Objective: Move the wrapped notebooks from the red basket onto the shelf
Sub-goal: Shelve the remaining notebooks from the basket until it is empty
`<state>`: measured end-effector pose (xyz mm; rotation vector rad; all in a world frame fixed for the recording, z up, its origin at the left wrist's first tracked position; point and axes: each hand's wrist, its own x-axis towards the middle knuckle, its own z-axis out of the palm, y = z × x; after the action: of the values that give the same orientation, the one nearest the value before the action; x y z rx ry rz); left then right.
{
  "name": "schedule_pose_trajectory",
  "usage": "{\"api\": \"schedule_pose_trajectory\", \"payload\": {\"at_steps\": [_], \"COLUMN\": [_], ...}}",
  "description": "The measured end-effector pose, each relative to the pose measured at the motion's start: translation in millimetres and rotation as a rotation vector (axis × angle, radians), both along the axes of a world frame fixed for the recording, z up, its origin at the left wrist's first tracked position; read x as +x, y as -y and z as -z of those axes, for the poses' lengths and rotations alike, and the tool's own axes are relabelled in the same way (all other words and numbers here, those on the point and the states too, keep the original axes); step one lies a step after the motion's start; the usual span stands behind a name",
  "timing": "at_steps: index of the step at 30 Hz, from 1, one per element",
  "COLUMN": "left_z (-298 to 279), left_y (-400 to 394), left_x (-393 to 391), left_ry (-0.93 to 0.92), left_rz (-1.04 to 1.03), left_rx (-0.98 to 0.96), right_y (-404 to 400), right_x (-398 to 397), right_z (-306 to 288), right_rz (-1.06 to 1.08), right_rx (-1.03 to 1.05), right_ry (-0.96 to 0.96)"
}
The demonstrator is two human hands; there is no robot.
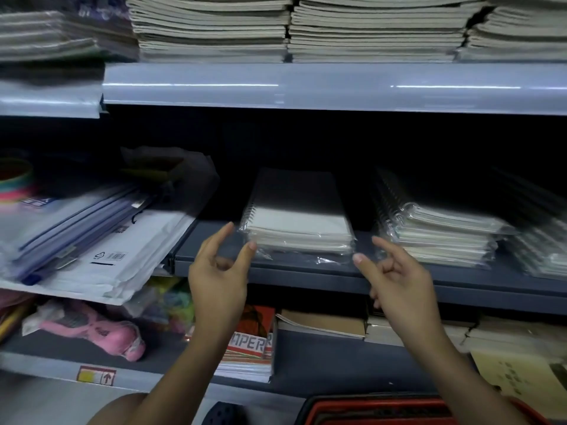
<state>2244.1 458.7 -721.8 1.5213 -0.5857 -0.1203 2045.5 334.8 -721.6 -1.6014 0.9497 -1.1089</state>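
Both hands, left hand [219, 271] and right hand [395, 280], hover empty with fingers loose; the wrapped stack [299, 228] between them overhangs the shelf [306, 268] lip, so slick plastic could slide off.

Readable markings:

1. Red-and-white pad cover [250, 343], lower shelf, behind the left wrist: large pale letters "APER" (any earlier letters are hidden by the arm).
2. Sticker [96, 375] on the lower shelf's front edge: an upward arrow in a red box beside a yellow patch; no words legible.
3. White envelope pack [122, 259], left of the middle shelf: a triangle recycling mark and a barcode, digits too small to read.
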Motion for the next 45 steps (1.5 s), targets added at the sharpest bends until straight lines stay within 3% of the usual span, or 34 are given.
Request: {"api": "schedule_pose_trajectory", "payload": {"at_steps": [7, 13, 17, 19, 22, 24, 27, 32, 36, 40, 42, 45], "left_z": [7, 52, 124, 166, 213, 227, 234, 228, 221, 213, 210, 198], "left_y": [-26, -21, -28, -38, -56, -68, -76, -71, -74, -76, -77, -79], "left_x": [-67, -131, -185, -208, -228, -235, -235, -228, -228, -221, -217, -214], "left_ry": [0.02, -0.13, -0.314, -0.347, 0.058, 0.337, 0.359, 0.179, 0.13, -0.057, -0.203, -0.573], "left_rz": [0.138, 0.327, 0.531, 0.627, 0.771, 0.836, 0.852, 0.847, 0.835, 0.727, 0.66, 0.546], "left_rx": [0.002, 0.111, 0.477, 0.705, 1.139, 1.381, 1.581, 1.624, 1.651, 1.566, 1.499, 1.245], "right_y": [-41, -68, -83, -91, -101, -106, -119, -127, -130, -138, -142, -145], "right_x": [-87, -156, -194, -209, -220, -221, -216, -207, -207, -208, -208, -211], "right_z": [26, 75, 140, 176, 213, 230, 240, 238, 238, 234, 225, 202], "right_rz": [-0.118, -0.118, -0.107, -0.139, -0.212, -0.264, -0.335, -0.328, -0.323, -0.183, -0.071, 0.07], "right_rx": [0.071, 0.156, 0.148, 0.244, 0.509, 0.58, 0.646, 0.711, 0.75, 0.814, 0.861, 0.947], "right_ry": [-0.206, -0.453, -0.84, -0.983, -1.054, -1.099, -1.127, -1.184, -1.145, -1.039, -0.905, -0.721]}}
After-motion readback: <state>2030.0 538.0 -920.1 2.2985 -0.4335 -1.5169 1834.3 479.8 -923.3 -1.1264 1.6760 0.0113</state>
